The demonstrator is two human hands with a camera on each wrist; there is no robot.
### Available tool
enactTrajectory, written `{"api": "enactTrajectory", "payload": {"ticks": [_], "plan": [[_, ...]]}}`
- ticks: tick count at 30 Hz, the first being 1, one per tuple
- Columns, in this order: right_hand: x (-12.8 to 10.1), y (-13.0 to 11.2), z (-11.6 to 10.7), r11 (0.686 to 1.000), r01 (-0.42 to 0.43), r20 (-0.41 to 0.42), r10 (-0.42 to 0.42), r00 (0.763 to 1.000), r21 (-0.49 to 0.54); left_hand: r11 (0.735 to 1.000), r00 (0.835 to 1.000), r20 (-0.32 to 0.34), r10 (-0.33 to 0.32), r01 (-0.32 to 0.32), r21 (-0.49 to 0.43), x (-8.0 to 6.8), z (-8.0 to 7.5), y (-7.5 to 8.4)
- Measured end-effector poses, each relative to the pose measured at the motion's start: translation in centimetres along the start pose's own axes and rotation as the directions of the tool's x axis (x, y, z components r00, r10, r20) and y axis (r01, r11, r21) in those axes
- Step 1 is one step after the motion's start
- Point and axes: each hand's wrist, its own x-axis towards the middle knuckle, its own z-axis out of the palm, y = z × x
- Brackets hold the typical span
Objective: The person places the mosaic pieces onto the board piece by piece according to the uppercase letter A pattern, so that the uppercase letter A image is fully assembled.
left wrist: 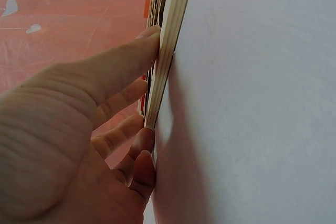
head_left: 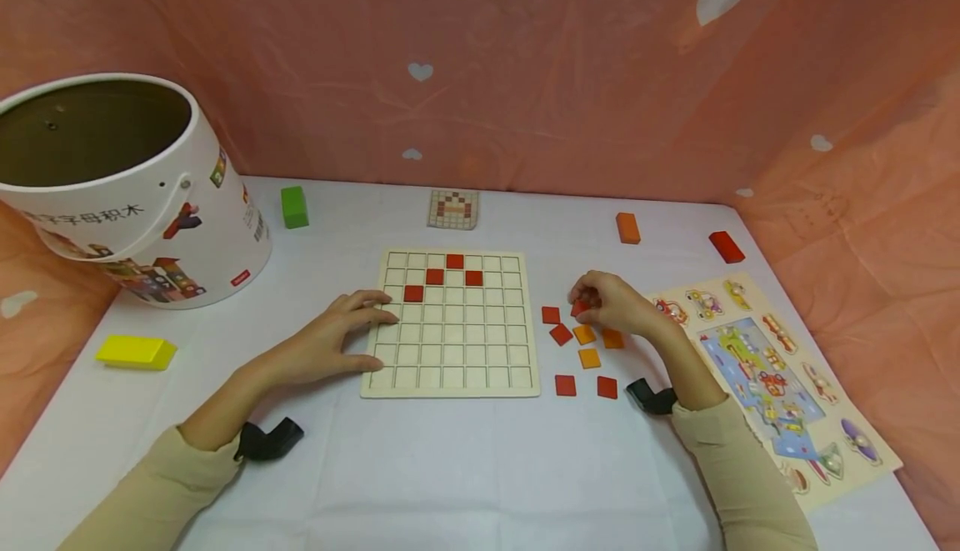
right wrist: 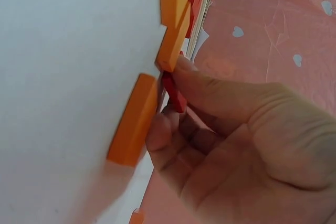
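A pale wooden grid board [head_left: 453, 355] lies flat, with several red square tiles [head_left: 413, 293] set in its upper cells. My left hand [head_left: 333, 338] rests at the board's left edge, fingers spread; in the left wrist view the thumb [left wrist: 123, 59] touches the rim. To the right of the board, my right hand [head_left: 618, 305] pinches a small red tile [right wrist: 176, 97] between thumb and fingers. Around that hand lie loose red tiles [head_left: 565, 385] and orange tiles [head_left: 588, 358]; one orange tile [right wrist: 133, 121] sits right beside the fingertips in the right wrist view.
A large white bucket [head_left: 217, 234] stands at the left, near a yellow block [head_left: 137, 353] and a green block [head_left: 295, 207]. Behind the board is a small pattern card [head_left: 453, 209]. Orange [head_left: 628, 228] and red [head_left: 726, 247] blocks and a picture puzzle [head_left: 855, 474] occupy the right.
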Motion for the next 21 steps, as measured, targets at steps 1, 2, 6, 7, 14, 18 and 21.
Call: {"api": "enactTrajectory", "payload": {"ticks": [1,2,6,7,14,18,21], "plan": [[0.0,0.0,0.0,1.0,0.005,0.002,-0.005,1.0,-0.002,1.0,1.0,0.001,0.003,-0.003,0.001,0.0,0.0,0.0],[0.0,0.0,-0.1,1.0,0.013,0.002,-0.013,1.0,-0.005,1.0,1.0,0.002,0.004,-0.004,0.002,0.0,0.0,0.0],[0.5,-0.9,0.0,0.998,0.063,-0.037,-0.062,0.997,0.011,1.0,1.0,-0.001,0.003,-0.003,0.008,0.0,0.0,0.1],[0.7,-1.3,0.1,0.997,0.08,-0.051,-0.079,0.996,0.018,1.0,1.0,-0.002,0.003,-0.003,0.008,0.0,-0.1,0.1],[4.1,-5.5,1.2,0.977,0.191,-0.05,-0.187,0.981,0.091,1.0,1.0,0.002,-0.008,0.008,0.006,-0.1,-0.2,0.0],[6.4,-8.5,2.3,0.963,0.253,0.005,-0.254,0.967,0.097,1.0,1.0,0.0,0.001,-0.001,0.003,-0.1,0.0,-0.1],[8.1,-10.4,3.8,0.946,0.303,0.071,-0.312,0.948,0.111,1.0,1.0,-0.004,0.01,-0.01,0.007,0.0,0.0,-0.3]]}}
